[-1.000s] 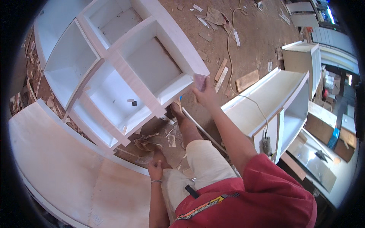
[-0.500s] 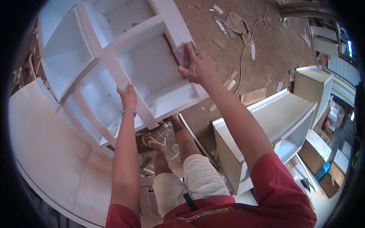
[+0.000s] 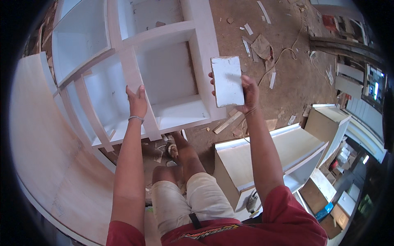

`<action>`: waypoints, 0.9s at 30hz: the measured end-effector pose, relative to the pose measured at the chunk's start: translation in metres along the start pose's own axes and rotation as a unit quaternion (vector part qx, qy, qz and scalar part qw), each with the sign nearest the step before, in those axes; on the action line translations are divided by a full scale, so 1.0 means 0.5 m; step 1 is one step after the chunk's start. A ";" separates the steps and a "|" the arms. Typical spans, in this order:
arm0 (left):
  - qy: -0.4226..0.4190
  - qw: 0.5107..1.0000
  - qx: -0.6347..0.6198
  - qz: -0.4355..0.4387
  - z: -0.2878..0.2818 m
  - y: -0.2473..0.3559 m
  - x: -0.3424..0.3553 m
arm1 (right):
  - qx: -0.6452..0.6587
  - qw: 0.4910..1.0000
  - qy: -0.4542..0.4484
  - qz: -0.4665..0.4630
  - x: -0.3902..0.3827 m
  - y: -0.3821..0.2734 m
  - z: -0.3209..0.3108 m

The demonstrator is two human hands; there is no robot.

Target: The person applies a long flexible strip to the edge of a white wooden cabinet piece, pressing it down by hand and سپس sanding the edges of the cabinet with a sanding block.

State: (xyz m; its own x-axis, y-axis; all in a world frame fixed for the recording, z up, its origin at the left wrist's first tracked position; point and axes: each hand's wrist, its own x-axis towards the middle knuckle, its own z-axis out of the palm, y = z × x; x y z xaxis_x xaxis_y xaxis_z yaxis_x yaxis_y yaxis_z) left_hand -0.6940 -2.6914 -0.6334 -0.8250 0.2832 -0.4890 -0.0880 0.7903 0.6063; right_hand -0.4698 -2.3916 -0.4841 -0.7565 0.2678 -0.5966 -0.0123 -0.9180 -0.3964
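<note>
A large white-lined cabinet [image 3: 168, 76] with pale wooden face-frame strips lies in front of me, its compartments facing up. My left hand [image 3: 137, 102] grips one of the frame strips [image 3: 132, 67], finger and thumb spread over its edges. Held up beside the cabinet's right edge, a flat rectangular sanding block [image 3: 227, 82] shows a white face with worn, chipped edges. My right hand [image 3: 249, 94] is closed round it from the right, thumb along one side and fingertips showing past the other. The block's underside is hidden.
A curved wooden panel [image 3: 45, 143] spans the left side. Cream cabinet boxes [image 3: 266, 151] stand at right, with a power tool [image 3: 252, 201] near the closest one. Wood offcuts [image 3: 227, 122] and a cable [image 3: 283, 53] lie on the dirt floor.
My right hand has lifted the block off the cabinet's right frame strip and turned it, so its white face shows. The left hand stays on its strip. The view has shifted slightly.
</note>
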 end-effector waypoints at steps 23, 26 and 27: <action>0.064 0.998 0.026 0.002 0.003 -0.019 -0.001 | -0.913 0.353 0.009 -0.203 -0.214 0.260 -0.121; 0.047 0.998 0.027 -0.009 0.029 0.001 -0.003 | -0.919 0.310 0.039 -0.239 -0.145 0.212 -0.121; 0.056 0.998 0.033 -0.004 0.029 -0.010 0.004 | -0.921 0.294 0.055 -0.250 -0.101 0.194 -0.115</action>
State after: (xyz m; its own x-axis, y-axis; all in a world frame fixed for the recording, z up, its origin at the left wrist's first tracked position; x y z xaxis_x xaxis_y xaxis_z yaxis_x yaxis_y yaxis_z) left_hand -0.6871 -2.6869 -0.6466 -0.8816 0.2180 -0.4187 -0.0611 0.8269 0.5590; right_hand -0.3950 -2.4774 -0.5326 -0.9343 0.3354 -0.1210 0.3475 0.9324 -0.0990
